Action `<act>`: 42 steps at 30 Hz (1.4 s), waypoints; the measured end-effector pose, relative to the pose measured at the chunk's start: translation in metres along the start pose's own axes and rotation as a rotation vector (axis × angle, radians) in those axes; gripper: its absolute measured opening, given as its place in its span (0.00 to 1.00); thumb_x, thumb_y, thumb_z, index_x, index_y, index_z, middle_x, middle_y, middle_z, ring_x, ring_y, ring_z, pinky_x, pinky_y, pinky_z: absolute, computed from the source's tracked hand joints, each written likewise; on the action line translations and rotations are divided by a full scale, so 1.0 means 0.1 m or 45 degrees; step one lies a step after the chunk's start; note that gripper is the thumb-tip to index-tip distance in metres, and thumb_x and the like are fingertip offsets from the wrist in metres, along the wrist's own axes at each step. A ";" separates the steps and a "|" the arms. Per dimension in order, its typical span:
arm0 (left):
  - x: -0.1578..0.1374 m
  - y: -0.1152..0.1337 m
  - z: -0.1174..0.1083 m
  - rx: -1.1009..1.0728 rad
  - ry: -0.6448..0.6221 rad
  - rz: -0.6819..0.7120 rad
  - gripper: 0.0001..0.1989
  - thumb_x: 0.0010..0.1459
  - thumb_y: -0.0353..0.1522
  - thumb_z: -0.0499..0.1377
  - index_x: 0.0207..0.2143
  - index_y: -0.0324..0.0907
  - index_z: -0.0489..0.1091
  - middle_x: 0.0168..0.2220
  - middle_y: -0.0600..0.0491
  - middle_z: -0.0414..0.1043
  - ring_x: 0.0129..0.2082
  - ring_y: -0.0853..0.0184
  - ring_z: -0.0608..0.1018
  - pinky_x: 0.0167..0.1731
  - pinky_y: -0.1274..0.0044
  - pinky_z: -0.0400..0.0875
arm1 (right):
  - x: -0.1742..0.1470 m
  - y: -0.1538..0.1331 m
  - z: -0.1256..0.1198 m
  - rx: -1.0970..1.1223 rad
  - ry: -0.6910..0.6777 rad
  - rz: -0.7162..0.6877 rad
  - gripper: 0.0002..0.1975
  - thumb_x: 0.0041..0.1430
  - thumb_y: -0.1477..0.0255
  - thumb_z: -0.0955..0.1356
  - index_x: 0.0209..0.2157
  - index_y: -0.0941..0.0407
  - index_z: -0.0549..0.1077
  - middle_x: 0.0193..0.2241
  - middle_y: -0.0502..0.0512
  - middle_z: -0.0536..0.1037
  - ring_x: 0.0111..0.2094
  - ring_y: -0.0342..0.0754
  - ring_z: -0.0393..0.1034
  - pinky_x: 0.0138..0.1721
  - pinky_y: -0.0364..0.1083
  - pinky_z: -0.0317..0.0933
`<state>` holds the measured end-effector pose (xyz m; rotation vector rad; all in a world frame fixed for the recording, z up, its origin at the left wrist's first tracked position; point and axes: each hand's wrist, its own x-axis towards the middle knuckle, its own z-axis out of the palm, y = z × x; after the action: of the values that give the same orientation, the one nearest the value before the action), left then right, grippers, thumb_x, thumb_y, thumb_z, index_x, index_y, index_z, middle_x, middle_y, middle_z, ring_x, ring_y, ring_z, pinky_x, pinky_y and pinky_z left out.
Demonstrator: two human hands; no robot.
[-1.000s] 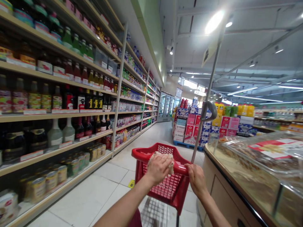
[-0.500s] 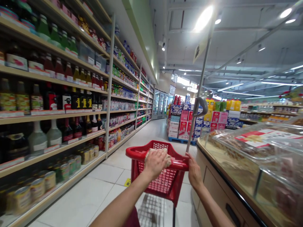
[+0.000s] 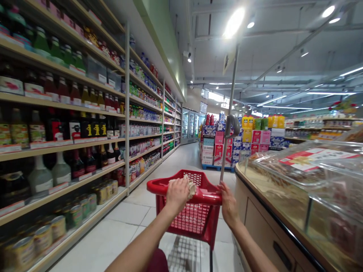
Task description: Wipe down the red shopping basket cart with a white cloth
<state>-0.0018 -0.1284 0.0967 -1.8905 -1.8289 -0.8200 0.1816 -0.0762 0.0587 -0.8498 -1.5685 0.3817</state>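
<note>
A red plastic shopping cart [image 3: 211, 198] with a mesh basket stands in front of me. My left hand [image 3: 177, 193] is closed over a crumpled cream cloth [image 3: 192, 187] and presses it on the cart's near rim, left of the middle. My right hand [image 3: 228, 202] is closed around the cart's right corner, near the foot of a tall grey pole [image 3: 228, 151]; part of its grip is hidden. The pole rises from that corner and carries a grey hooked piece [image 3: 234, 127] partway up.
Long shelves [image 3: 96, 145] of bottles and cans line the left side. A wood-sided display counter [image 3: 255, 219] with clear plastic lids [image 3: 272, 162] runs close on the right. Stacked boxes [image 3: 219, 150] stand ahead on a blue pallet [image 3: 215, 167]. White floor tiles [image 3: 129, 216] lie between.
My left hand has slid a little to the left along the rim with the cloth. My right hand keeps its hold at the corner. The view has shifted slightly.
</note>
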 end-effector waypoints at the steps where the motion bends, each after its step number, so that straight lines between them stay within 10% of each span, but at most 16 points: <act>1: 0.01 0.02 0.00 -0.008 -0.003 0.006 0.20 0.58 0.34 0.41 0.51 0.41 0.60 0.51 0.48 0.65 0.50 0.61 0.66 0.50 0.63 0.57 | 0.02 -0.04 0.03 -0.061 0.014 -0.039 0.22 0.59 0.61 0.54 0.50 0.56 0.62 0.43 0.59 0.72 0.44 0.50 0.66 0.46 0.52 0.60; 6: 0.09 0.10 0.01 -0.221 0.012 0.078 0.24 0.57 0.33 0.43 0.56 0.39 0.50 0.56 0.49 0.57 0.55 0.68 0.60 0.53 0.71 0.55 | 0.12 -0.45 0.27 -0.344 -0.149 -0.372 0.20 0.59 0.65 0.54 0.47 0.57 0.66 0.53 0.61 0.62 0.53 0.51 0.57 0.51 0.52 0.54; 9: 0.09 -0.21 -0.07 -0.178 0.042 -0.224 0.21 0.58 0.31 0.39 0.51 0.42 0.59 0.52 0.52 0.64 0.54 0.69 0.62 0.54 0.69 0.52 | 0.07 -0.67 0.55 -0.561 -0.421 -0.462 0.17 0.59 0.66 0.57 0.46 0.54 0.67 0.48 0.59 0.68 0.49 0.52 0.61 0.49 0.53 0.55; 13: 0.00 -0.60 -0.10 -0.125 -0.062 -0.209 0.19 0.57 0.33 0.41 0.45 0.44 0.66 0.49 0.51 0.67 0.50 0.64 0.67 0.53 0.61 0.50 | 0.01 -0.71 0.81 -0.808 -0.435 -0.495 0.18 0.57 0.65 0.60 0.48 0.55 0.66 0.51 0.59 0.66 0.50 0.55 0.59 0.51 0.55 0.49; 21: -0.05 -0.63 -0.01 -0.108 -0.065 -0.121 0.19 0.58 0.36 0.41 0.46 0.45 0.65 0.50 0.52 0.66 0.49 0.66 0.67 0.51 0.65 0.52 | 0.05 -0.18 -0.04 -0.942 -0.274 -0.336 0.14 0.60 0.67 0.57 0.43 0.49 0.69 0.44 0.54 0.72 0.48 0.52 0.61 0.49 0.57 0.48; 29: -0.09 -0.62 0.03 -0.063 0.040 -0.089 0.19 0.58 0.36 0.41 0.46 0.45 0.66 0.49 0.52 0.67 0.47 0.66 0.69 0.49 0.66 0.55 | -0.08 -0.31 0.38 -0.743 -0.112 -0.621 0.15 0.59 0.70 0.57 0.44 0.53 0.69 0.44 0.54 0.72 0.48 0.49 0.62 0.51 0.51 0.46; 35: -0.09 -0.64 0.05 -0.058 0.078 -0.066 0.19 0.58 0.36 0.41 0.45 0.45 0.66 0.49 0.52 0.68 0.46 0.66 0.69 0.48 0.67 0.56 | 0.11 -0.12 -0.13 -0.770 -0.164 -0.086 0.20 0.61 0.67 0.52 0.33 0.55 0.72 0.31 0.54 0.76 0.34 0.46 0.68 0.41 0.46 0.55; 42: -0.10 -0.66 0.01 0.026 0.015 -0.080 0.19 0.58 0.35 0.40 0.46 0.47 0.65 0.49 0.54 0.67 0.46 0.66 0.69 0.50 0.68 0.55 | 0.01 -0.20 0.21 -0.676 -0.166 -0.526 0.13 0.60 0.70 0.57 0.41 0.52 0.70 0.41 0.53 0.74 0.46 0.48 0.64 0.51 0.52 0.47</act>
<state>-0.0670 -0.1304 0.0812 -1.8205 -1.8907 -0.8277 0.1559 -0.0842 0.0683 -0.8770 -1.9530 -0.2977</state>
